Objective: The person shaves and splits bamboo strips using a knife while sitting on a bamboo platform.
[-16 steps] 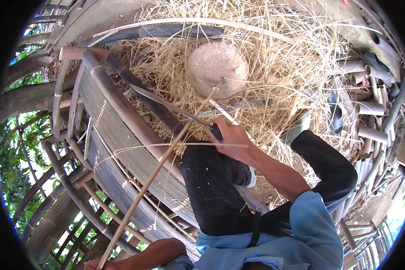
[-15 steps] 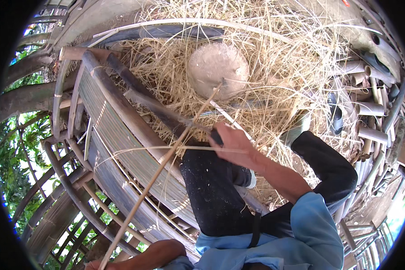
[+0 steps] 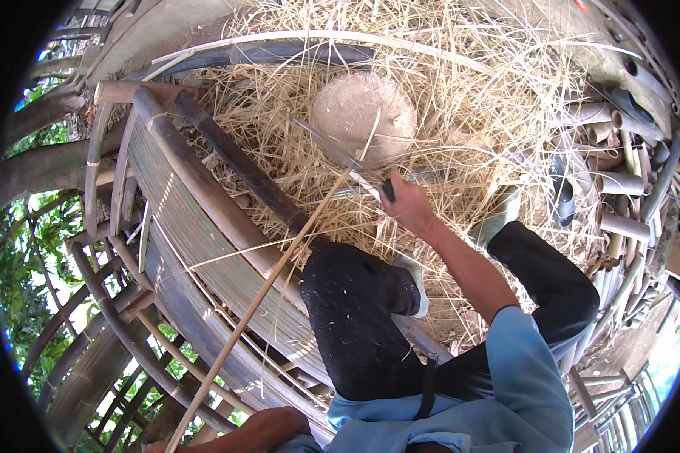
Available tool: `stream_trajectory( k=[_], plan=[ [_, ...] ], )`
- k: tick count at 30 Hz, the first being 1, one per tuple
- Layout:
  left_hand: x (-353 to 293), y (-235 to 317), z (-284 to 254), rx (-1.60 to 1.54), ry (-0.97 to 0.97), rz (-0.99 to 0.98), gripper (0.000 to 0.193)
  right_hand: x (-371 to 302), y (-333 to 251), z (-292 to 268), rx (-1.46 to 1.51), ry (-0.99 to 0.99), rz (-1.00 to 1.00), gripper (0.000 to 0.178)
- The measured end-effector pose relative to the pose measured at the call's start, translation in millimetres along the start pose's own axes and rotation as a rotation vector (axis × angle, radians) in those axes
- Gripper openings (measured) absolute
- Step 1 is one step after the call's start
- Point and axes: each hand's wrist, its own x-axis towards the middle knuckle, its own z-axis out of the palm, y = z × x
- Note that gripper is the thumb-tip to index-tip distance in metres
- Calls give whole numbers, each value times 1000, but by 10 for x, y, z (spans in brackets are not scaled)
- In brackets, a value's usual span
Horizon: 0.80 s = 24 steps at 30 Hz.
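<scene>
My right hand (image 3: 409,204) is closed round the black handle of a knife (image 3: 334,149), out in front of my knees. The long thin blade points to the far left and lies across the far tip of a bamboo strip (image 3: 268,284). A thin pale shaving (image 3: 371,134) stands up from that tip. The strip slants down across my left thigh's side to the lower left edge. There my left hand (image 3: 157,447) is closed on its near end, mostly cut off by the picture's edge.
Beyond the knife sits a round, flat-topped block (image 3: 364,113) among heaped shavings (image 3: 461,143). A slatted bamboo bench (image 3: 227,219) runs along my left. Cut bamboo tubes (image 3: 623,183) are stacked at the right, near a dark shoe (image 3: 563,192).
My right hand has moved away from me with the knife, from the strip's middle part to its far tip. A shaving now rises at the tip. The left hand has barely moved.
</scene>
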Motion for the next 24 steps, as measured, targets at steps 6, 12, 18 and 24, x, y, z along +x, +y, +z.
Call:
stream_trajectory(
  k=[6,12,18,24],
  plan=[
    [101,84,-152,-168,-179,-218,50,19,723,69,-130,58,138,33],
    [75,179,-47,-341,-53,-285,48,-25,217,-77,-73,48,115,39],
    [-158,236,102,-453,-327,-249,45,-237,-752,-318,104,11,37,32],
    [-249,180,243,-483,-266,-195,37,-401,-1024,-375,185,38,-248,26]
  ],
)
